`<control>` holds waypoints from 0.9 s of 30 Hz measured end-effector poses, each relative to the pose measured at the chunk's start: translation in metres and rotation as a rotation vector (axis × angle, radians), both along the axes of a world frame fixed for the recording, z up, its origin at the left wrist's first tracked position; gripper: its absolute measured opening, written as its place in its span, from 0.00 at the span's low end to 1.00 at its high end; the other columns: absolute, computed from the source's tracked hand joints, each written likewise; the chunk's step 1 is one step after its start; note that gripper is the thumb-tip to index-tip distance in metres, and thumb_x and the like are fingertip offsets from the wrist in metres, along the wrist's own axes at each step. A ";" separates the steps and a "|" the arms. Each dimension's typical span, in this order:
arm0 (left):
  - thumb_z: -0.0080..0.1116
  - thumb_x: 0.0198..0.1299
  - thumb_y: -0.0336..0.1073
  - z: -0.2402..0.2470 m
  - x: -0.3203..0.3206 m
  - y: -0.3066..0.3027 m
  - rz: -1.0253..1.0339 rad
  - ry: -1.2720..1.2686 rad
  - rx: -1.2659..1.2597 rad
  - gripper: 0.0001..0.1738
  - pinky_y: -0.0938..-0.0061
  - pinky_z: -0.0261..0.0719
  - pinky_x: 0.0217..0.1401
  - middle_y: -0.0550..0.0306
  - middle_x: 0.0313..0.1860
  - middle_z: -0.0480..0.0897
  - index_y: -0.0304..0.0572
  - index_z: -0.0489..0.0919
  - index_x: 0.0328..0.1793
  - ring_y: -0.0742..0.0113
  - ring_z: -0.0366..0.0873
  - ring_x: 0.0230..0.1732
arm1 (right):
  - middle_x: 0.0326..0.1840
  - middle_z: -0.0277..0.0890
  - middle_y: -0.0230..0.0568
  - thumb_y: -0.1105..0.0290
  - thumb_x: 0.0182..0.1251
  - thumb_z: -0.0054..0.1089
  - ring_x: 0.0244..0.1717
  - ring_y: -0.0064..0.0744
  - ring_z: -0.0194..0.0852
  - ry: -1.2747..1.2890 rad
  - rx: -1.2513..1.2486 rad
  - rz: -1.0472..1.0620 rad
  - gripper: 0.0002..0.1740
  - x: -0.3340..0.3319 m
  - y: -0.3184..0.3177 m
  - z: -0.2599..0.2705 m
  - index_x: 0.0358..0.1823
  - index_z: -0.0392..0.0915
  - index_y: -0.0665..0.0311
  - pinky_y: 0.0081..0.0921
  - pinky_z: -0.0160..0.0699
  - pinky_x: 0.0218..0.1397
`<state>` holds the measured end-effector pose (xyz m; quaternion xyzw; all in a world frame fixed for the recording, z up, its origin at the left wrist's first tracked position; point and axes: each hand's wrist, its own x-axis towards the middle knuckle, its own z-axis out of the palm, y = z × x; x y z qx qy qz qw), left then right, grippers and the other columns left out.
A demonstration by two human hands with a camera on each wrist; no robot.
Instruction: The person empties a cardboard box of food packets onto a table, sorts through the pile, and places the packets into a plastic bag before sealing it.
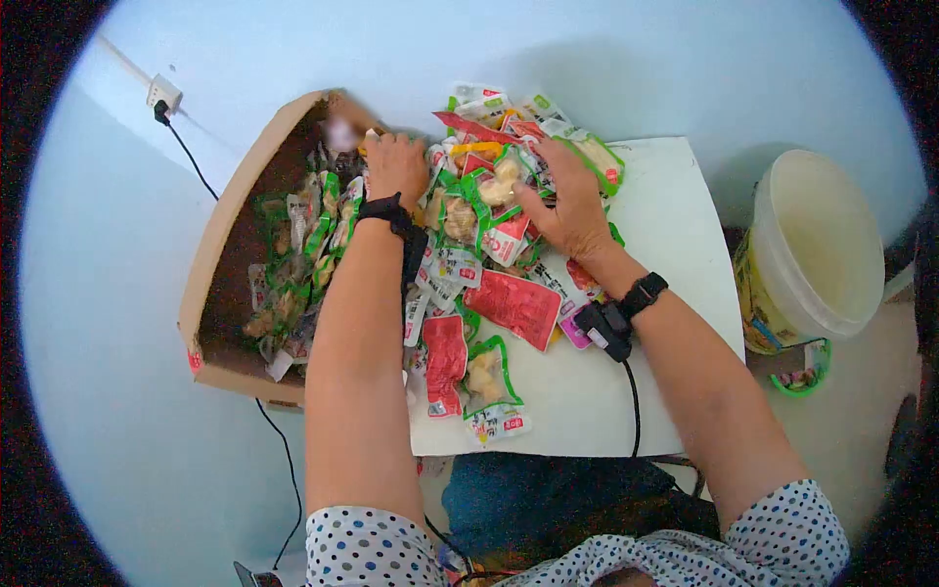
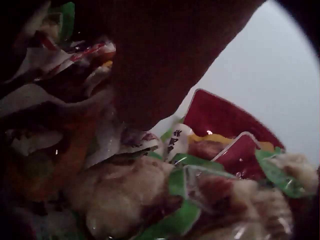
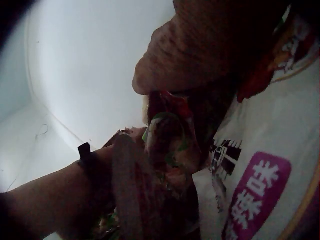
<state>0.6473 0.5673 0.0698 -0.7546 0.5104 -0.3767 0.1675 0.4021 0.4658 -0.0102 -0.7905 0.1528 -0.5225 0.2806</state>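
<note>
Many small sealed snack packets (image 1: 509, 303), some red, some clear with green edges, lie heaped on a white table. My left hand (image 1: 396, 168) is at the heap's left side, by the open cardboard box (image 1: 230, 230), its back toward the head camera. A bit of yellow wrapping shows by its fingertips; I cannot tell whether they grip it. My right hand (image 1: 567, 201) rests on the heap's right side, thumb and fingers spread. Beside its thumb lies a clear green-edged packet (image 1: 501, 186). Close to the right wrist camera is a white packet (image 3: 265, 145) with a purple label.
The box is tilted, with several packets (image 1: 323, 230) inside and a blurred pale pink thing near its top. A white bucket (image 1: 778, 245) stands right of the table (image 1: 665, 215). A black cable (image 1: 634, 411) runs from the right wrist camera over the table's front edge.
</note>
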 end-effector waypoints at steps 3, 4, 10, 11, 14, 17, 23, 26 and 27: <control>0.53 0.58 0.38 0.000 0.007 0.005 -0.011 -0.016 0.006 0.12 0.50 0.67 0.56 0.61 0.42 0.82 0.54 0.84 0.46 0.58 0.75 0.55 | 0.64 0.69 0.58 0.52 0.59 0.63 0.66 0.57 0.65 0.007 -0.001 -0.034 0.35 -0.001 0.003 0.001 0.63 0.69 0.67 0.47 0.63 0.68; 0.54 0.58 0.38 0.002 0.005 0.011 -0.048 -0.004 -0.019 0.12 0.50 0.68 0.55 0.61 0.42 0.82 0.54 0.84 0.45 0.58 0.75 0.54 | 0.65 0.69 0.57 0.52 0.60 0.63 0.67 0.55 0.65 0.020 -0.016 -0.033 0.35 -0.002 0.003 0.002 0.64 0.68 0.66 0.47 0.62 0.69; 0.57 0.54 0.37 0.022 -0.009 0.049 0.036 0.120 0.055 0.08 0.54 0.71 0.51 0.58 0.36 0.84 0.50 0.84 0.37 0.56 0.77 0.50 | 0.65 0.69 0.55 0.50 0.59 0.64 0.68 0.53 0.64 0.046 0.021 -0.027 0.37 -0.002 0.005 0.004 0.65 0.68 0.65 0.47 0.62 0.69; 0.56 0.53 0.37 0.024 -0.010 0.055 0.032 0.126 0.039 0.08 0.53 0.71 0.51 0.56 0.36 0.84 0.49 0.84 0.36 0.56 0.78 0.49 | 0.65 0.69 0.55 0.50 0.59 0.64 0.68 0.53 0.65 0.043 0.016 -0.038 0.37 -0.002 0.004 0.004 0.65 0.68 0.65 0.46 0.62 0.69; 0.55 0.53 0.38 0.034 -0.023 0.074 0.077 0.181 0.027 0.10 0.48 0.70 0.56 0.50 0.34 0.85 0.44 0.85 0.31 0.53 0.81 0.43 | 0.65 0.69 0.54 0.50 0.58 0.65 0.67 0.52 0.65 0.045 0.010 -0.060 0.38 -0.001 0.006 0.002 0.65 0.68 0.64 0.46 0.63 0.69; 0.55 0.52 0.38 0.040 -0.043 0.082 0.027 0.152 0.050 0.11 0.46 0.67 0.60 0.49 0.30 0.85 0.43 0.85 0.25 0.51 0.82 0.39 | 0.65 0.69 0.53 0.50 0.58 0.65 0.67 0.51 0.65 0.050 0.001 -0.057 0.37 -0.002 0.005 0.003 0.65 0.68 0.63 0.47 0.63 0.68; 0.57 0.53 0.40 0.048 -0.055 0.076 0.085 0.016 0.101 0.15 0.47 0.61 0.64 0.49 0.18 0.81 0.44 0.83 0.17 0.52 0.82 0.35 | 0.65 0.69 0.52 0.49 0.58 0.64 0.69 0.50 0.63 0.055 -0.009 -0.068 0.37 -0.005 0.005 0.004 0.65 0.68 0.62 0.48 0.61 0.67; 0.58 0.54 0.40 0.044 -0.035 0.058 0.149 0.069 0.218 0.13 0.50 0.63 0.62 0.48 0.23 0.82 0.45 0.84 0.21 0.53 0.82 0.36 | 0.66 0.68 0.51 0.49 0.58 0.64 0.69 0.50 0.63 0.060 -0.018 -0.093 0.37 -0.002 0.007 0.004 0.65 0.68 0.62 0.48 0.61 0.67; 0.58 0.53 0.39 0.035 -0.025 0.050 0.084 -0.025 0.144 0.10 0.51 0.63 0.62 0.48 0.26 0.83 0.44 0.84 0.25 0.53 0.82 0.36 | 0.66 0.68 0.51 0.49 0.58 0.64 0.69 0.49 0.63 0.055 -0.012 -0.089 0.37 -0.002 0.007 0.004 0.65 0.68 0.62 0.48 0.61 0.67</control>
